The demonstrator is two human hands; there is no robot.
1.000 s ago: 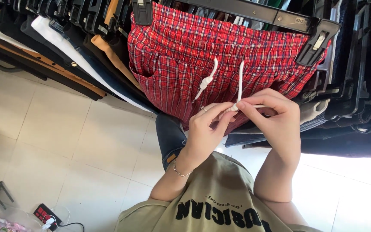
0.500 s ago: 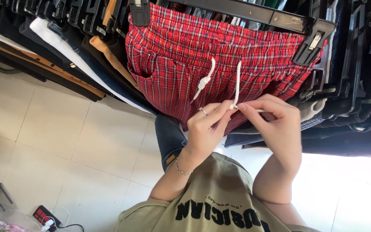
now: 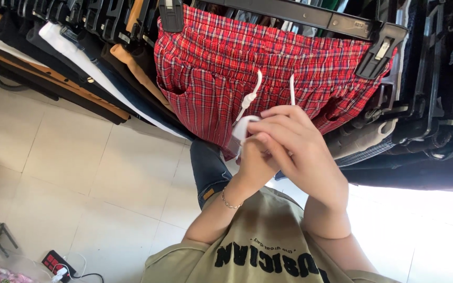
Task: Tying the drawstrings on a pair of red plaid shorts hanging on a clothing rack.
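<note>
Crowded clothes rack [image 3: 79,31]; both hands [image 3: 284,152] pinch white drawstring [image 3: 243,126], red plaid shorts [image 3: 247,63].

Bright daylight, floor [image 3: 425,225] glare lower right, hands [image 3: 284,147] perhaps slightly motion-blurred, wide-angle edge distortion

R hand [image 3: 300,152] now crosses over L hand [image 3: 255,167].

Olive printed tee [image 3: 268,251], jeans [image 3: 207,167], wrist bracelet [image 3: 229,203].
</note>
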